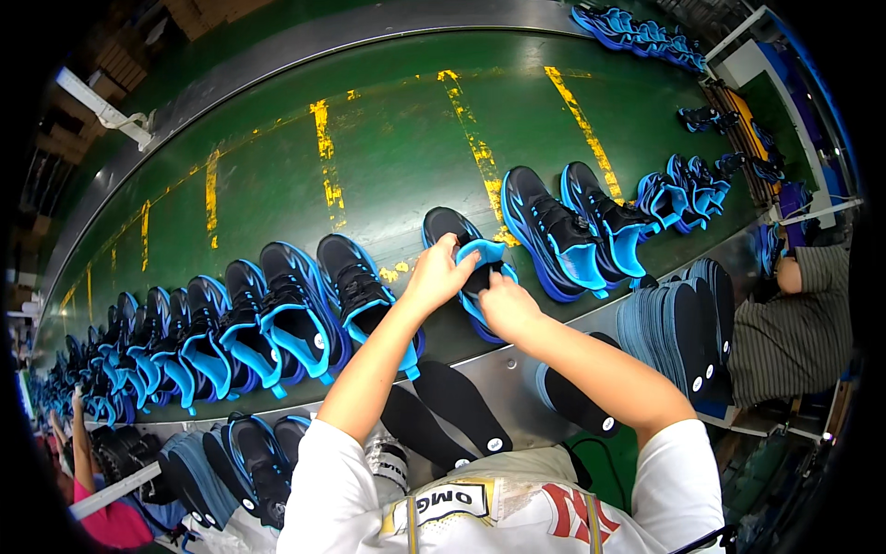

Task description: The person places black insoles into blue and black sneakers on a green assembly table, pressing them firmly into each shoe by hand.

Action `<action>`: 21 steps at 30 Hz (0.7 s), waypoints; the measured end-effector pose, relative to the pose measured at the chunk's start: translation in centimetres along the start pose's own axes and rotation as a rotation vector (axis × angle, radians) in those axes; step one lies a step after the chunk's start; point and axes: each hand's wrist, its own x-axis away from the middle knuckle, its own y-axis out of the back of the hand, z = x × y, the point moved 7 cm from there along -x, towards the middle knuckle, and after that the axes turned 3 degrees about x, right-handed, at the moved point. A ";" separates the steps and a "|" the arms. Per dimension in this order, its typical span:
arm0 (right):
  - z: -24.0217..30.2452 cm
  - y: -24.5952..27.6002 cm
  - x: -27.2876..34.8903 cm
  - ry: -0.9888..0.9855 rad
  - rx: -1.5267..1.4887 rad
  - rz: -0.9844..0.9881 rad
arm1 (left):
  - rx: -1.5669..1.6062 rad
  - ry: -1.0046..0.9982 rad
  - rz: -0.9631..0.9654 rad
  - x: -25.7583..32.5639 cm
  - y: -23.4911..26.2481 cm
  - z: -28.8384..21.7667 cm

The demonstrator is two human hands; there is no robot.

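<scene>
Head view. With the bare left hand [437,275], clamps thumb and fingers on the light-blue lining at the opening of one black sneaker with a bright-blue sole [447,223]. Resting on the green work surface with worn yellow lines [258,185], toe pointing away from the body, between two groups of like shoes. With the bare right hand [506,307], reaches curled fingers into the same opening; cannot tell whether fingertips meet or pinch anything inside.

Counts: one shoe under the hands. Just to the right, two large matching black-and-blue sneakers [531,217], then smaller-looking ones beyond, overlapping too much to count. To the left, at least five distinct black sneakers with light-blue linings [346,277], then many more. Near the metal edge, two flat black insoles with round white stickers [461,397]. Two thick stacks of black and grey-blue insoles [660,323], one at right, one at lower left.

Hidden or cut off: heel of the handled shoe, partly behind the right hand; far end of the left row, blurred into the rim; two co-workers, one in a grey striped shirt [798,332], one in a pink top [115,524], both only partly visible.
</scene>
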 end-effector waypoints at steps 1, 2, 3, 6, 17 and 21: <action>0.0 -0.5 -0.8 0.015 0.053 0.010 | 0.001 0.016 0.014 -0.2 0.0 0.4; -0.2 -0.8 -1.1 0.017 0.067 0.002 | 0.002 0.032 0.029 -0.4 0.0 0.6; -0.2 -1.3 -1.3 0.026 0.076 -0.004 | -0.068 0.026 -0.001 -0.3 0.4 0.7; -0.5 -2.4 -1.7 0.046 0.151 0.085 | -0.053 0.027 -0.025 -0.4 0.5 1.2; 0.0 -4.2 -2.7 0.236 0.526 0.505 | -0.078 0.063 0.040 -0.2 0.6 1.0; 0.4 -4.3 -3.6 0.432 0.496 0.625 | -0.117 0.074 0.004 0.0 0.7 1.1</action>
